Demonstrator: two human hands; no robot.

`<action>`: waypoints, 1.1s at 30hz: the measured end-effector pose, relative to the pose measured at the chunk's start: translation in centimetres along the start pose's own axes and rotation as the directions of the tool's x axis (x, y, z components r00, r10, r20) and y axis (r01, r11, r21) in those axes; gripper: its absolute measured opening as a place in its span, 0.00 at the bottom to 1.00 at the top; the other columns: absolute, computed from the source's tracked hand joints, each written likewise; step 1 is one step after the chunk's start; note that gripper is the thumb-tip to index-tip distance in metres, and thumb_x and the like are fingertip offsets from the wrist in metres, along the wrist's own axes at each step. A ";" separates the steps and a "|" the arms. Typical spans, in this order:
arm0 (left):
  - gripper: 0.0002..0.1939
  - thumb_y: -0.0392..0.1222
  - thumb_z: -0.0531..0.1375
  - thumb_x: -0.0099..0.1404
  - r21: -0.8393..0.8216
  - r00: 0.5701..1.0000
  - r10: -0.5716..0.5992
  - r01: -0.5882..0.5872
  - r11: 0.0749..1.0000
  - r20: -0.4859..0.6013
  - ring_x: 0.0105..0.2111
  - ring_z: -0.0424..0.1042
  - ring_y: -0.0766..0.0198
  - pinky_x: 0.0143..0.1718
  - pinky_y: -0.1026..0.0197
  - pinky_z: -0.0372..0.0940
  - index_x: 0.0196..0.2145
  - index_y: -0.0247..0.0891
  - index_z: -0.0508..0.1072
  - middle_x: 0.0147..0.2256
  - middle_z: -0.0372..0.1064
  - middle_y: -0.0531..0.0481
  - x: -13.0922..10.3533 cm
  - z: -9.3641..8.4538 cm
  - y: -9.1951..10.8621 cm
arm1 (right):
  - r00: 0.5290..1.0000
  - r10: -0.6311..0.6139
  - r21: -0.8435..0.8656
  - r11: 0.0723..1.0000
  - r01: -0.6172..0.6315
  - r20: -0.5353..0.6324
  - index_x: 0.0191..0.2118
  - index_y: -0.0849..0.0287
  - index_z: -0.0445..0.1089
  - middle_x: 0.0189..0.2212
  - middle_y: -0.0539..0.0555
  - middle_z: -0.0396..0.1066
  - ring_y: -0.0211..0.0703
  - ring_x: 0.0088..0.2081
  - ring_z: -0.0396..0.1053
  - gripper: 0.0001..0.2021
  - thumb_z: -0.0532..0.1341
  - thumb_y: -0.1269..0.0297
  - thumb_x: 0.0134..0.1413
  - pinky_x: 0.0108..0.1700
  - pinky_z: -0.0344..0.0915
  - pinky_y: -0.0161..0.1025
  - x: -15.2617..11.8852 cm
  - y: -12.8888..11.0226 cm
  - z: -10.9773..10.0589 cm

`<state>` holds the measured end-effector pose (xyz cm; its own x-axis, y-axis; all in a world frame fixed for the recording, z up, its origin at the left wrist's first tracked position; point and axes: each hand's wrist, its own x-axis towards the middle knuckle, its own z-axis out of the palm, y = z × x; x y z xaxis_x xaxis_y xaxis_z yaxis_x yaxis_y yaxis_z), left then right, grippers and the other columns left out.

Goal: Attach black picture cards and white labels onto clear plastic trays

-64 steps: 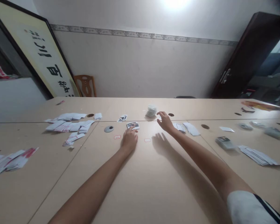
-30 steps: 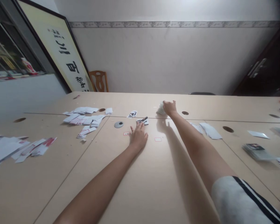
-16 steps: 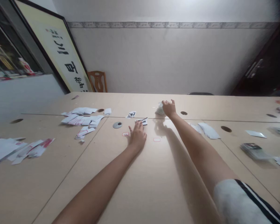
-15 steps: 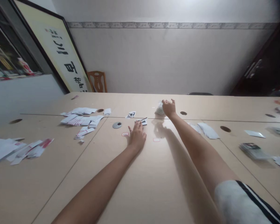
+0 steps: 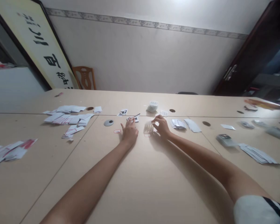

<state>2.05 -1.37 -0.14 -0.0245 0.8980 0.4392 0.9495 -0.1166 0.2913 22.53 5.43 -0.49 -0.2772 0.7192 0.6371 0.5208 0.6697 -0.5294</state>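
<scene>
My left hand lies on the table with its fingers spread. Its fingertips rest at a small white card with a dark print, partly covered by them, and a thin dark stick-like item juts out beside them. My right hand pinches the edge of a thin clear plastic piece, perhaps a small bag, over a red-outlined label. A pile of similar clear plastic pieces sits behind it. Left of my left hand lies another red-outlined label.
White paper slips are heaped at the left. Dark-printed cards lie near a grey cable-hole cover. To the right are white packets, a plastic-wrapped stack and a fan of strips.
My right hand has come nearer from the plastic pile, bringing one clear piece over the right-hand label. My left hand stays at the card. The view has turned a little to the right.
</scene>
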 end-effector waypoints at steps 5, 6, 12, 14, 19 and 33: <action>0.29 0.31 0.50 0.63 -0.034 0.995 0.094 -0.095 0.995 -0.025 0.66 0.52 0.47 0.65 0.31 0.45 0.62 0.34 0.62 0.64 0.57 0.36 -0.1 -0.3 0.3 | 0.974 0.142 0.142 0.975 -0.168 0.178 0.33 0.57 0.75 0.37 0.54 0.66 0.43 0.39 0.69 0.11 0.60 0.78 0.44 0.40 0.68 0.40 -2.8 -1.8 -0.9; 0.29 0.31 0.50 0.63 -0.031 0.991 0.129 -0.130 0.991 -0.030 0.66 0.53 0.48 0.65 0.32 0.45 0.62 0.34 0.62 0.64 0.57 0.37 -0.1 -0.4 0.4 | 0.969 0.185 0.169 0.962 -0.213 0.167 0.33 0.57 0.76 0.37 0.54 0.67 0.43 0.39 0.69 0.10 0.60 0.76 0.44 0.39 0.68 0.40 -3.0 -2.2 -1.0; 0.25 0.32 0.48 0.66 0.074 0.922 0.387 -0.384 0.920 -0.022 0.65 0.56 0.51 0.67 0.32 0.36 0.59 0.32 0.66 0.60 0.63 0.38 -0.9 -0.8 1.2 | 0.832 0.525 0.590 0.619 -0.518 0.180 0.32 0.60 0.73 0.29 0.52 0.71 0.40 0.27 0.71 0.13 0.59 0.54 0.55 0.27 0.66 0.35 -3.0 -4.6 -1.0; 0.24 0.32 0.48 0.67 0.119 0.892 0.451 -0.446 0.887 -0.020 0.64 0.57 0.51 0.67 0.32 0.33 0.59 0.32 0.66 0.60 0.64 0.38 -1.2 -0.8 1.6 | 0.800 0.560 0.679 0.502 -0.536 0.217 0.32 0.61 0.72 0.26 0.51 0.71 0.38 0.23 0.71 0.17 0.60 0.49 0.54 0.23 0.63 0.33 -3.1 -4.8 -0.8; 0.24 0.30 0.47 0.68 0.159 0.815 0.580 -0.573 0.804 0.005 0.65 0.56 0.52 0.68 0.34 0.33 0.59 0.31 0.66 0.60 0.63 0.37 -1.8 -0.7 2.3 | 0.822 0.537 0.739 0.472 -0.480 0.190 0.31 0.60 0.72 0.24 0.49 0.70 0.37 0.19 0.70 0.18 0.64 0.47 0.49 0.21 0.63 0.33 -3.3 -4.2 -0.3; 0.25 0.44 0.49 0.70 -0.130 0.899 0.320 -0.293 0.947 0.299 0.65 0.54 0.50 0.64 0.34 0.47 0.63 0.38 0.58 0.62 0.59 0.37 -1.2 -0.3 1.4 | 0.628 0.773 0.717 0.488 -0.497 -0.090 0.32 0.57 0.68 0.26 0.51 0.73 0.40 0.22 0.72 0.14 0.62 0.51 0.49 0.18 0.65 0.32 -3.3 -2.7 0.3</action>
<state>3.30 -2.71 0.03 0.3749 0.8970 0.2341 0.8657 -0.4291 0.2579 21.84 1.36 -1.30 0.3015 0.9526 0.0416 -0.1869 0.1019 -0.9771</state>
